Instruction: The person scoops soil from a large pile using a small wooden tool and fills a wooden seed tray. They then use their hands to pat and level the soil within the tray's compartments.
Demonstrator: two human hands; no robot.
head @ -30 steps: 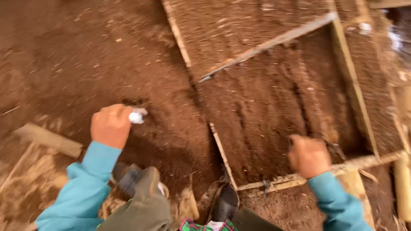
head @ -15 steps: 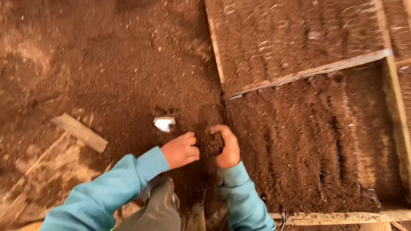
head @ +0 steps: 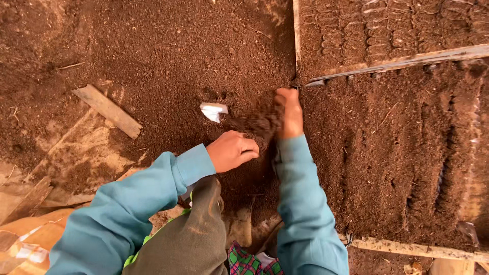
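Both hands have parted since half a second ago, when they cupped one clump of soil together. Now the right hand [head: 289, 113] has pushed forward toward the corner of the frame [head: 295, 35], its fingers held flat and together, grasping nothing that I can see, the edge of the hand driving a loose heap of soil [head: 257, 122] ahead of it. Crumbs look blurred in mid-tumble just beside it. The left hand [head: 232, 150] has drawn back a little toward the body; its fingers are curled loosely inward, touching the near side of the same heap, and whether any soil is closed inside them I cannot tell.

A white scrap [head: 213, 111] lies on the soil just left of the heap, apart from both hands, roughly where it lay before. Farther left, a short plank [head: 107, 111] rests flat at the pile's edge. To the right, the furrowed bed [head: 397, 153] sits inside wooden slats [head: 407, 60]. Judging by the split hands, the gathered clump is being spread or shoved toward the bed rather than lifted.
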